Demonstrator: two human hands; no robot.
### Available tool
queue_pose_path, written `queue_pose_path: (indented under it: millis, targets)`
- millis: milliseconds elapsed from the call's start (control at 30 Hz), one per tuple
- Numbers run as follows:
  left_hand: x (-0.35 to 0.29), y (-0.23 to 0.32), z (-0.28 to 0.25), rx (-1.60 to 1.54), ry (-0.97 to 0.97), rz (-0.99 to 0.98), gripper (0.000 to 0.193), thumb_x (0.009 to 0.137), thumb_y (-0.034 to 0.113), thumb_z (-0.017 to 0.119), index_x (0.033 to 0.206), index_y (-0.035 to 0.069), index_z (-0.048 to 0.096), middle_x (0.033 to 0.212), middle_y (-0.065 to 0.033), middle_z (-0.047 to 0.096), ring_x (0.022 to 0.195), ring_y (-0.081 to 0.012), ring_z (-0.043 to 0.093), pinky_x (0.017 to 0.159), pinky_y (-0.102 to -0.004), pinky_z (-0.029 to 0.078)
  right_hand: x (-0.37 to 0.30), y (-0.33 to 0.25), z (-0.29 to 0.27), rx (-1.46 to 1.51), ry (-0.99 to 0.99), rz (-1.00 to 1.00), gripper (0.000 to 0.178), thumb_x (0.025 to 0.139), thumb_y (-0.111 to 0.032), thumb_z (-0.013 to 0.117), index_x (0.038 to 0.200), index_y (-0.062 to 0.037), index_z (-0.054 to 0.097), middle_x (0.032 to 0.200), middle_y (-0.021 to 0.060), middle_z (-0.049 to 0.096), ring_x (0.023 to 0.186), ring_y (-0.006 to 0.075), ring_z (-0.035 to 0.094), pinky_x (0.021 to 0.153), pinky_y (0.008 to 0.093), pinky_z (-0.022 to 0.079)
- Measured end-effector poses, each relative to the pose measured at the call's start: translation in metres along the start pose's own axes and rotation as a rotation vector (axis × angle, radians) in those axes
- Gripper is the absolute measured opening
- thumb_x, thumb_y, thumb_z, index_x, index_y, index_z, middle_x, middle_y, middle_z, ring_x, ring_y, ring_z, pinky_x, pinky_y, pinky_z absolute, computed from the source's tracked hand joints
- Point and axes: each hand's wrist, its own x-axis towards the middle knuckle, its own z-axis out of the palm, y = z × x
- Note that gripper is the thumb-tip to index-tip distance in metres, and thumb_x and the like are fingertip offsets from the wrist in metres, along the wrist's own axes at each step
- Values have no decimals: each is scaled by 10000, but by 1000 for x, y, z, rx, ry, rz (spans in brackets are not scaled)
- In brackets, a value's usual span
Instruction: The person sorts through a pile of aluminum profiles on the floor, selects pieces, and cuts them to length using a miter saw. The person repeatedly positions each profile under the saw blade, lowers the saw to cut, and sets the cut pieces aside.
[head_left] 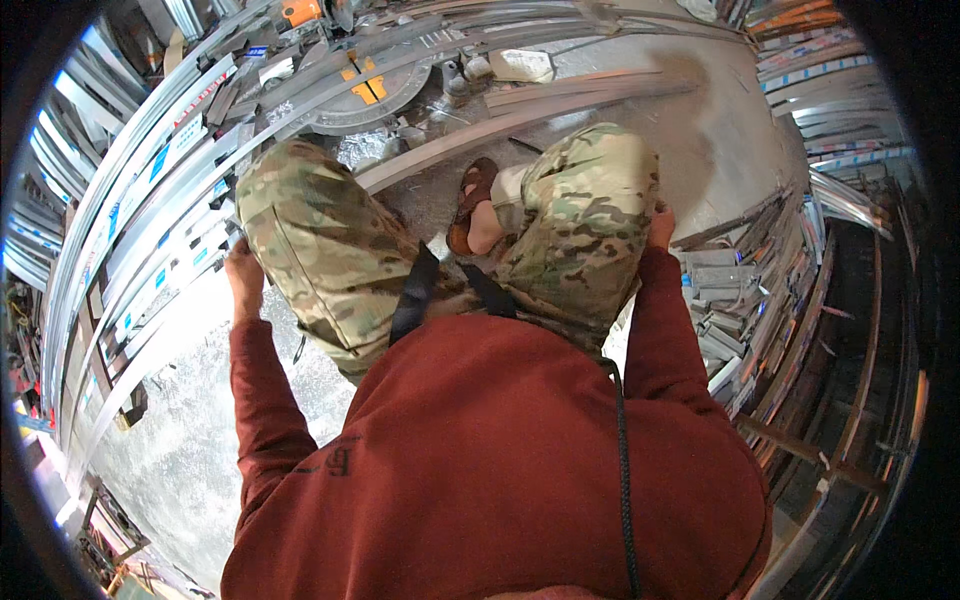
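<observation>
— Where were the hands?

— The left hand (243, 275) lay against the outer side of the left knee (310, 215), just beside the long metal strips (150, 230). The right hand (660, 225) rested on the right knee (590, 200).

— Holding anything?

— I couldn't tell; the fingers were hidden behind the knees.

— And beyond the knees?

— A sandalled foot (472, 205) between them, and a round saw table (375, 90) past that.

Mitre saw (365, 85) on the floor — short offcuts (722, 300) piled right.
</observation>
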Motion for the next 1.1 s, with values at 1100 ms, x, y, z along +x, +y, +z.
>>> queue_pose_path:
  millis: [1100]
  targets:
    - [354, -42, 35, 997, -228, 144, 592, 916, 554, 641, 987, -30, 706, 962, -284, 689, 944, -474, 655, 815, -519, 503, 167, -487, 333, -105, -449, -820, 530, 865, -348, 666, 1266, -9, 597, 1258, 227, 611, 1319, 421, 478, 1096, 509, 391]
